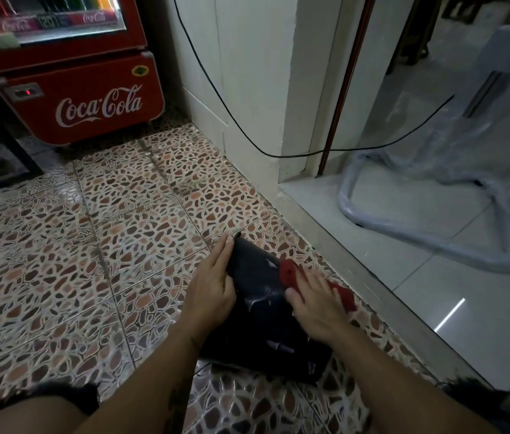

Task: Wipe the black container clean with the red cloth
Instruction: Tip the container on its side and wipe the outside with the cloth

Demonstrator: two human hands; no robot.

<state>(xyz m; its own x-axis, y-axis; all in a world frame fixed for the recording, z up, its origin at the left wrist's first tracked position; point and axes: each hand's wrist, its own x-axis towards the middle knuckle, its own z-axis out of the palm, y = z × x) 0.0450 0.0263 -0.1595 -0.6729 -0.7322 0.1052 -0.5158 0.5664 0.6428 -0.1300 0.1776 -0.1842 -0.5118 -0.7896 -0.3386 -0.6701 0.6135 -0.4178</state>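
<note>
The black container (261, 324) lies on its side on the pebble-patterned floor, low in the middle of the view, with pale streaks on its glossy wall. My left hand (213, 286) rests flat against its left edge, fingers straight, steadying it. My right hand (316, 303) presses the red cloth (291, 272) onto the container's upper right side. Part of the cloth sticks out beyond my fingers and another end (346, 297) trails to the right of the hand.
A red Coca-Cola cooler (69, 89) stands at the back left. A white wall corner (256, 89) with a black cable (216, 98) rises behind. To the right, a raised step (372, 277) leads to white tiles, where a plastic-wrapped metal stand (429, 239) sits.
</note>
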